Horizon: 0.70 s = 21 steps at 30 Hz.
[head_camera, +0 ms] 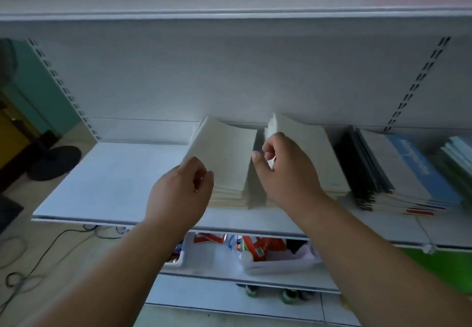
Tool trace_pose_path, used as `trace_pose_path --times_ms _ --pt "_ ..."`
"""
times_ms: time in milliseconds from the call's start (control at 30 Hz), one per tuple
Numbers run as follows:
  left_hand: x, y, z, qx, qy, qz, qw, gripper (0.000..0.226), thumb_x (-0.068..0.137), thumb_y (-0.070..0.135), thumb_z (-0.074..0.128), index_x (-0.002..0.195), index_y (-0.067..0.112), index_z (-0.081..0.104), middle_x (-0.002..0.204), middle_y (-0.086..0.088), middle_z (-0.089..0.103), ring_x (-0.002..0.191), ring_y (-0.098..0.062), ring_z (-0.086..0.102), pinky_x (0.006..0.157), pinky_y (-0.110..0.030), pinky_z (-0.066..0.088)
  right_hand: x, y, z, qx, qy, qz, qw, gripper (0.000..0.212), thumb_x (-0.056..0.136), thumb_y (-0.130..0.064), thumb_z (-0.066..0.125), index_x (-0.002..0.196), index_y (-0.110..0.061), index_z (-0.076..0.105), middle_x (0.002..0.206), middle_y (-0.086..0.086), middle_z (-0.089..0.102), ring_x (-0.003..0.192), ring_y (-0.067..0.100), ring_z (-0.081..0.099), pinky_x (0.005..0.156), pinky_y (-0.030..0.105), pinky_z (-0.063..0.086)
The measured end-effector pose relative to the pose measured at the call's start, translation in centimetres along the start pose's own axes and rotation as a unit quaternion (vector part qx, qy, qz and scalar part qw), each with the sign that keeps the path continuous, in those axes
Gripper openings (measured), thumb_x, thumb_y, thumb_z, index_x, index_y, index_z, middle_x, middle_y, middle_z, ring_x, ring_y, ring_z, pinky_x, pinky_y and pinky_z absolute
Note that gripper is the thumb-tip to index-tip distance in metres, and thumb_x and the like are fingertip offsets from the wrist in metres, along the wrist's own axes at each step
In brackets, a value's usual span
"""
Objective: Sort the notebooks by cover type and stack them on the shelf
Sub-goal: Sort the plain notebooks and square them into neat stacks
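Head view: left hand [182, 186] fingers curl against the left beige notebook stack [224, 163]; right hand [283, 168] fingers pinch the right stack's [309, 148] corner. Beyond them the covers look thin, bendy, light; best gripped by the edges.

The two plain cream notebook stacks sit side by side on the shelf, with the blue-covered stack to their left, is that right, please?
Not quite: the head view shows the blue-covered stack to the right of the two plain cream notebook stacks, not the left. The shelf to their left is bare. They do sit side by side.
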<state>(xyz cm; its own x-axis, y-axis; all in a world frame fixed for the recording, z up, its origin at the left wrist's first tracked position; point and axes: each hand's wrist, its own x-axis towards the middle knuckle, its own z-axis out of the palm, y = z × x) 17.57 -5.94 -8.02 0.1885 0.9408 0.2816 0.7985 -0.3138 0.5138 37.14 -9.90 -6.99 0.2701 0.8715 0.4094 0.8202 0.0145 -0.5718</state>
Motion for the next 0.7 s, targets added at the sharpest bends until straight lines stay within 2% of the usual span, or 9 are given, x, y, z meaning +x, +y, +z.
trace_pose_path --times_ms 100,200,233,300,433,500,567,633,700 --pt "0.7 -3.0 -1.7 -0.003 0.006 -0.007 1.0 0.019 0.095 0.033 0.055 0.079 0.023 0.052 0.066 0.008 0.054 0.062 -0.007 0.049 0.051 -0.025 0.03 -0.3 -2.4 2.6 0.028 -0.031 0.033 0.999 0.019 0.095 -0.039 0.055 0.093 -0.022 0.048 0.082 -0.01 0.051 0.067 0.003 0.046 0.058 0.018 0.033" --pt "2.1 -5.0 -1.8 -0.023 0.026 -0.016 0.999 0.015 0.095 0.03 0.056 0.082 0.023 0.054 0.075 0.011 0.055 0.066 -0.006 0.052 0.054 -0.023 0.033 -0.2 -3.3 5.3 0.068 -0.038 0.076 0.994 0.018 0.095 -0.037 0.057 0.103 -0.022 0.05 0.098 -0.01 0.052 0.083 0.006 0.051 0.07 0.016 0.039" --pt "2.6 -5.6 -1.5 -0.038 0.033 -0.021 0.999 0.012 0.094 0.028 0.057 0.084 0.022 0.056 0.08 0.012 0.055 0.068 -0.007 0.053 0.055 -0.024 0.034 -0.1 -3.3 6.1 0.074 -0.039 0.091 0.992 0.023 0.095 -0.036 0.058 0.112 -0.02 0.052 0.108 -0.007 0.053 0.095 0.01 0.053 0.078 0.019 0.042" --pt "3.4 -6.5 -0.6 -0.072 0.039 -0.035 0.996 0.006 0.093 0.027 0.06 0.093 0.021 0.058 0.095 0.011 0.055 0.074 -0.012 0.054 0.062 -0.028 0.036 0.3 -3.0 7.3 0.055 -0.045 0.117 0.991 0.039 0.096 -0.035 0.058 0.129 -0.015 0.05 0.127 0.001 0.051 0.117 0.016 0.05 0.09 0.022 0.037" --pt "4.9 -7.8 1.5 -0.163 -0.006 -0.087 0.983 0.026 0.095 0.03 0.061 0.119 0.02 0.055 0.119 0.009 0.052 0.098 -0.011 0.057 0.079 -0.027 0.041 1.4 -2.1 9.2 0.021 -0.054 0.205 0.977 0.064 0.095 -0.043 0.058 0.147 -0.012 0.037 0.147 0.006 0.042 0.134 0.023 0.039 0.104 0.03 0.032" --pt "5.9 -8.1 2.3 -0.273 -0.066 -0.149 0.948 0.036 0.096 0.03 0.062 0.129 0.022 0.052 0.13 0.007 0.053 0.111 -0.013 0.058 0.087 -0.03 0.045 1.9 -1.4 10.1 0.045 -0.079 0.25 0.964 0.071 0.093 -0.047 0.058 0.15 -0.014 0.032 0.15 0.006 0.04 0.136 0.024 0.04 0.111 0.038 0.035" --pt "6.7 -8.3 2.8 -0.412 -0.141 -0.224 0.872 0.049 0.094 0.026 0.066 0.139 0.022 0.049 0.136 0.003 0.054 0.117 -0.018 0.056 0.091 -0.031 0.042 1.9 -0.5 10.7 0.102 -0.114 0.308 0.939 0.067 0.091 -0.051 0.059 0.145 -0.017 0.037 0.144 0.003 0.048 0.129 0.024 0.048 0.106 0.041 0.041" --pt "7.2 -8.8 3.4 -0.5 -0.198 -0.265 0.8 0.066 0.084 0.024 0.074 0.144 0.022 0.047 0.132 -0.001 0.062 0.111 -0.019 0.061 0.092 -0.032 0.042 1.4 0.2 10.9 0.188 -0.126 0.363 0.904 0.054 0.089 -0.053 0.061 0.131 -0.022 0.048 0.125 -0.002 0.059 0.114 0.022 0.056 0.093 0.037 0.045" --pt "7.3 -9.2 4.1 -0.547 -0.232 -0.246 0.766 0.066 0.077 0.025 0.068 0.141 0.023 0.051 0.121 -0.003 0.069 0.105 -0.019 0.064 0.092 -0.033 0.045 0.9 0.6 11.3 0.241 -0.123 0.38 0.885 0.048 0.088 -0.055 0.061 0.125 -0.025 0.052 0.116 -0.006 0.061 0.108 0.019 0.057 0.089 0.036 0.045"
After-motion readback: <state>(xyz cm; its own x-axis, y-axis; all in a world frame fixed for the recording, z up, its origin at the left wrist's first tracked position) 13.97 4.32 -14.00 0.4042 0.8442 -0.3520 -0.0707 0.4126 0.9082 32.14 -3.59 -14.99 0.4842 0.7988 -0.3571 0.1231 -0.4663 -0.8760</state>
